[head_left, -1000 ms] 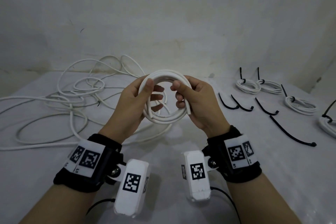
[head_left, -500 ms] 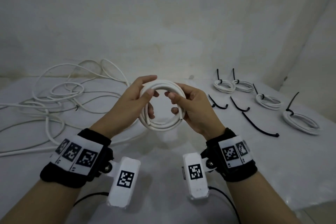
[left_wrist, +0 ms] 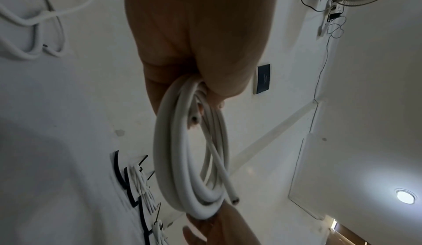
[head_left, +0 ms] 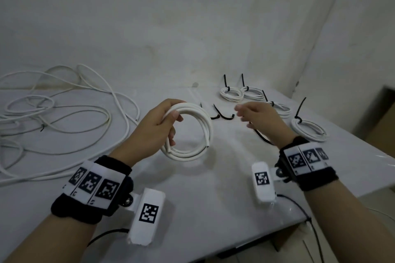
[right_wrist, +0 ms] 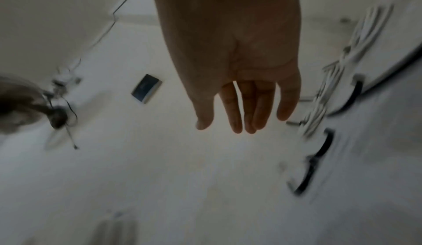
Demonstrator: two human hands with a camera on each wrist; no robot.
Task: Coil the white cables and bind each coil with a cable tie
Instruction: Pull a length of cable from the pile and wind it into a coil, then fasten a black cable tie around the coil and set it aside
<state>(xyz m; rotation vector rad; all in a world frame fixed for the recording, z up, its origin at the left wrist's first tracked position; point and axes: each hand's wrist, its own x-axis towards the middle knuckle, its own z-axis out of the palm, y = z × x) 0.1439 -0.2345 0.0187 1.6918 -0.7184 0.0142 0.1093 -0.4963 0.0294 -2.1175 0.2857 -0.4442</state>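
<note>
My left hand [head_left: 164, 123] grips a white cable coil [head_left: 201, 134] by its left side and holds it upright above the table; in the left wrist view the coil [left_wrist: 180, 167] hangs from my curled fingers with both cut ends showing. My right hand [head_left: 254, 117] is apart from the coil, off to its right, fingers straight and empty [right_wrist: 242, 115], above the loose black cable ties [head_left: 224, 115]. One tie [head_left: 261, 137] lies partly hidden under that hand.
A tangle of loose white cable [head_left: 64, 117] covers the table's left side. Several bound coils with black ties [head_left: 232, 94] [head_left: 310, 129] lie at the back right. The table edge [head_left: 342, 190] runs along the right, close to my right wrist.
My right hand has let go of the coil and moved right toward the loose ties. The left hand alone now holds the coil. The head view has turned rightward.
</note>
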